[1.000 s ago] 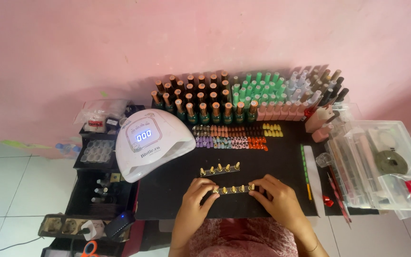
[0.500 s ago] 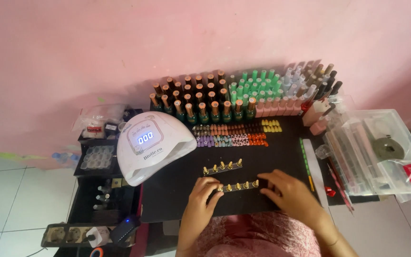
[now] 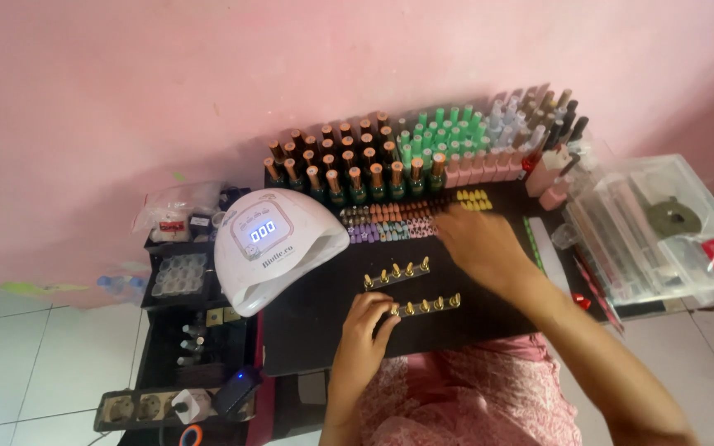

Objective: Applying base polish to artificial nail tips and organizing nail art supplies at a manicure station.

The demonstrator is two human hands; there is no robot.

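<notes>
My left hand (image 3: 371, 320) rests on the black mat (image 3: 316, 330), fingertips touching the left end of the near gold nail-tip holder strip (image 3: 427, 306). A second holder strip (image 3: 397, 272) lies just behind it. My right hand (image 3: 474, 239) is stretched forward, fingers spread and blurred, over the rows of coloured false nail tips (image 3: 394, 223) and beside the yellow tips (image 3: 473, 196). It holds nothing that I can see.
A white nail-curing lamp (image 3: 274, 244) stands at the mat's left. Rows of polish bottles (image 3: 423, 153) line the pink wall. Clear plastic boxes (image 3: 663, 231) sit at the right, nail files (image 3: 547, 248) beside them. Black drawers (image 3: 183, 281) and a power strip (image 3: 154, 405) are at the left.
My right hand has left the right end of the near holder strip and reached forward to the false nail tips. The left hand stays on the strip. The view has tilted.
</notes>
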